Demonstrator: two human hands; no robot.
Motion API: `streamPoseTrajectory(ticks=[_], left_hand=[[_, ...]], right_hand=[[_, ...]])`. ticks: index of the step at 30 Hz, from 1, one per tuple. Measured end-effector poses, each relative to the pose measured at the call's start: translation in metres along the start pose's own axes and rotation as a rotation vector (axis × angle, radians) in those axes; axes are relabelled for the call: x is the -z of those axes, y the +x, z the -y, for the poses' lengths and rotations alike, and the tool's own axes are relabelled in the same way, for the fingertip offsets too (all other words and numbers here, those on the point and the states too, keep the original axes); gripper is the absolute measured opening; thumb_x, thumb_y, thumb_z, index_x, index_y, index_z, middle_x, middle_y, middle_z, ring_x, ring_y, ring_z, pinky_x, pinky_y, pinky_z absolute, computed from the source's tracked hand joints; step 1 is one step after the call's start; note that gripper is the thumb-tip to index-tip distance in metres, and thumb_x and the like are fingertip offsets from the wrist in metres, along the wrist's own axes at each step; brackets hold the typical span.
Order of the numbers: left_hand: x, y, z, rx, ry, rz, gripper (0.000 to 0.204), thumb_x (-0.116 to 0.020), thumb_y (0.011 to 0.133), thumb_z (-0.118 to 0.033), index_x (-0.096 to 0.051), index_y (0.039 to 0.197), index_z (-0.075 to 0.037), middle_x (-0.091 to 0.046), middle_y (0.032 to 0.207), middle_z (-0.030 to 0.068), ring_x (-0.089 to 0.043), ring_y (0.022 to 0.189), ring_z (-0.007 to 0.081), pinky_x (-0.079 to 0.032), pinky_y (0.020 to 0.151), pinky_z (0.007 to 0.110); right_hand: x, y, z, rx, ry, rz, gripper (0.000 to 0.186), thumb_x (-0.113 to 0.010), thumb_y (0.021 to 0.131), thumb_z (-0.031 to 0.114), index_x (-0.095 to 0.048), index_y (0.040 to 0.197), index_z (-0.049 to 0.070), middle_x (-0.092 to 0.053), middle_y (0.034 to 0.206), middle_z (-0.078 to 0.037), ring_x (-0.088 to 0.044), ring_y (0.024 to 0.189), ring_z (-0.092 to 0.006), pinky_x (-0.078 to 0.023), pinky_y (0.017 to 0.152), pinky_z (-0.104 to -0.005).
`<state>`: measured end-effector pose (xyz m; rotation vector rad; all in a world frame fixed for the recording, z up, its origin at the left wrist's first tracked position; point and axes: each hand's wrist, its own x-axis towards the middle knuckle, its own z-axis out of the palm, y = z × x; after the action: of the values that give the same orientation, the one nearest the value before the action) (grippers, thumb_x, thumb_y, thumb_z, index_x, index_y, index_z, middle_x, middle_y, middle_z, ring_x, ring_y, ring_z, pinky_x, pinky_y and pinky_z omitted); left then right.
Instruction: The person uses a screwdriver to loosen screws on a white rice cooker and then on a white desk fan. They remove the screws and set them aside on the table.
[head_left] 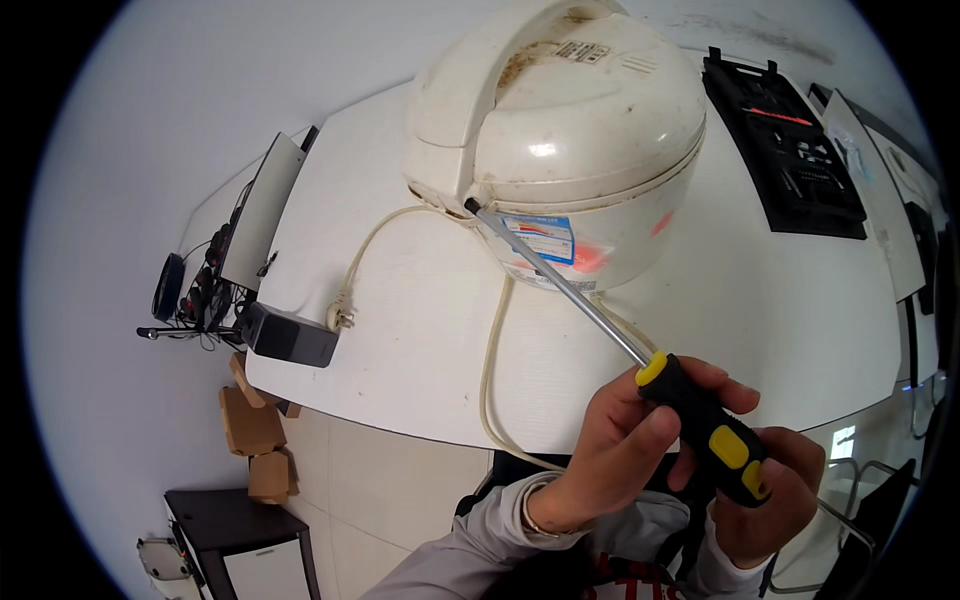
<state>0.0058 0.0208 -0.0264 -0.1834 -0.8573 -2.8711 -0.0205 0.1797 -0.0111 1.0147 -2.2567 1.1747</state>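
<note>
My left hand (645, 435) grips the upper part of a black and yellow screwdriver (715, 440) near the shaft. My right hand (775, 500) is closed round the butt of its handle. The long metal shaft points up-left, its dark tip at the hinge side of a cream, stained rice cooker (600, 150); whether it touches, I cannot tell. The cooker has a blue label and red patches on its side. A pale power cord (485, 380) runs from it over the front edge, and a plug (338, 315) lies to the left.
A white desk (380, 360) carries an open black tool case (785, 150) at the right and a dark grey box (285, 335) at the left. Beyond are cables, a white panel (260, 215), cardboard boxes (250, 420), a dark cabinet (210, 515) and a chair frame (855, 510).
</note>
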Motion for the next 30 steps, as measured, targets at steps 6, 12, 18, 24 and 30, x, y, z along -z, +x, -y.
streamPoseTrajectory(ticks=[6, 12, 18, 24, 30], left_hand=[[-0.003, 0.000, -0.001, 0.017, 0.010, -0.013, 0.055, -0.056, 0.087, -0.038, -0.041, 0.122, 0.002, -0.056, 0.113, 0.0220, -0.063, 0.079, 0.0164, -0.046, 0.051, 0.018], [-0.005, 0.001, 0.000, 0.000, 0.058, -0.010, 0.056, -0.056, 0.088, -0.038, -0.041, 0.123, 0.002, -0.055, 0.114, 0.0223, -0.063, 0.079, 0.0158, -0.045, 0.050, 0.017], [-0.005, 0.004, 0.001, -0.023, 0.046, -0.010, 0.055, -0.056, 0.088, -0.038, -0.042, 0.123, 0.002, -0.055, 0.114, 0.0226, -0.063, 0.081, 0.0167, -0.045, 0.049, 0.017], [-0.003, 0.001, 0.002, 0.029, 0.046, -0.023, 0.056, -0.057, 0.086, -0.038, -0.042, 0.123, 0.002, -0.056, 0.114, 0.0217, -0.063, 0.087, 0.0195, -0.047, 0.050, 0.018], [0.000, 0.002, 0.004, -0.014, 0.080, -0.028, 0.061, -0.061, 0.082, -0.040, -0.042, 0.122, 0.003, -0.057, 0.112, 0.0219, -0.062, 0.094, 0.0244, -0.053, 0.059, 0.022]], right_hand=[[0.012, -0.011, -0.002, -0.060, -0.246, 0.108, 0.062, -0.034, 0.090, 0.056, -0.046, 0.106, -0.003, -0.049, 0.091, -0.013, -0.052, 0.072, -0.0199, -0.043, 0.059, -0.0299], [0.006, 0.005, -0.003, -0.057, 0.111, 0.060, 0.055, -0.047, 0.087, 0.049, -0.046, 0.104, -0.003, -0.049, 0.096, -0.014, -0.054, 0.070, -0.0187, -0.046, 0.060, -0.0271], [-0.005, 0.007, 0.001, 0.113, -0.003, -0.102, 0.040, -0.061, 0.083, 0.023, -0.042, 0.113, 0.003, -0.045, 0.107, -0.019, -0.057, 0.080, -0.0219, -0.051, 0.064, -0.0261], [0.005, -0.006, -0.003, -0.146, -0.062, -0.011, 0.066, -0.031, 0.089, 0.060, -0.045, 0.106, -0.002, -0.046, 0.088, -0.010, -0.052, 0.070, -0.0149, -0.043, 0.057, -0.0265], [0.000, 0.015, 0.003, -0.052, 0.030, -0.030, 0.062, -0.049, 0.085, 0.053, -0.045, 0.110, -0.003, -0.048, 0.094, -0.013, -0.056, 0.071, -0.0157, -0.047, 0.056, -0.0247]])
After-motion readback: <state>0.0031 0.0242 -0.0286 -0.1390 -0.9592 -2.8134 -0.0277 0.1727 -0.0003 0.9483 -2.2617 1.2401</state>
